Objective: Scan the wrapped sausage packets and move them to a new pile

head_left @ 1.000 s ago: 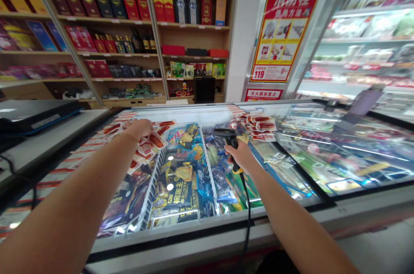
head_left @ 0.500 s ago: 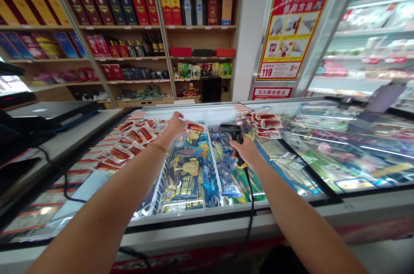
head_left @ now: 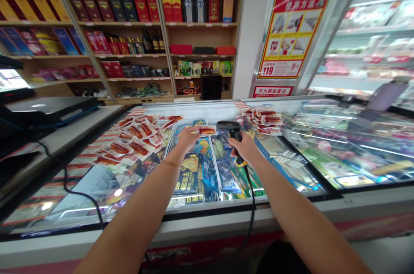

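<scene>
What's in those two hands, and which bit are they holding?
The left hand holds a sausage packet by its left end; the right hand grips a black scanner by its handle.

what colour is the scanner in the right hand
The scanner is mostly black with some yellow, as the head view shows.

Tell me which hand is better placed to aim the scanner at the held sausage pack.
Probably the right hand: it grips the scanner. The left hand is occupied, holding the sausage pack just left of the scanner in view.
</scene>
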The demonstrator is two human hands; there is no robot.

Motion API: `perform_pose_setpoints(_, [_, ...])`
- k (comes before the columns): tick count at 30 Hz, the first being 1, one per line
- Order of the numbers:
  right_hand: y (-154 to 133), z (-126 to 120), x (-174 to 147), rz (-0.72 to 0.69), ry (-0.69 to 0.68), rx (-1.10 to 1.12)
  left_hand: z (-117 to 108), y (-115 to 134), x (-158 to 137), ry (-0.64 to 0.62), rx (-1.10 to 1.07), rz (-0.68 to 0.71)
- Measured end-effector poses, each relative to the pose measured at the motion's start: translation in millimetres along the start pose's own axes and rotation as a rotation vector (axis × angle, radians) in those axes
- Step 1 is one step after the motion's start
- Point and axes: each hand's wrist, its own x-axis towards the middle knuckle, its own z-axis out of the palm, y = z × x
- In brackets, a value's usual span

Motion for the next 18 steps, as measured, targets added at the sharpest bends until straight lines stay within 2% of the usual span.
perform_pose_setpoints(4, [0, 1, -4, -0.024, -0.034, -0.028, -4, 0, -1, -0.058, 0.016, -0.029])
perform_pose_setpoints(12, [-6, 13, -20, -0.022, -0.123, 0.001, -3, -5, 8, 0.078, -0.147, 0.111])
perform_pose_setpoints(18, [-7, 17, -26, -0.065, -0.175, -0.035, -6, -9, 12, 0.14, -0.107, 0.153])
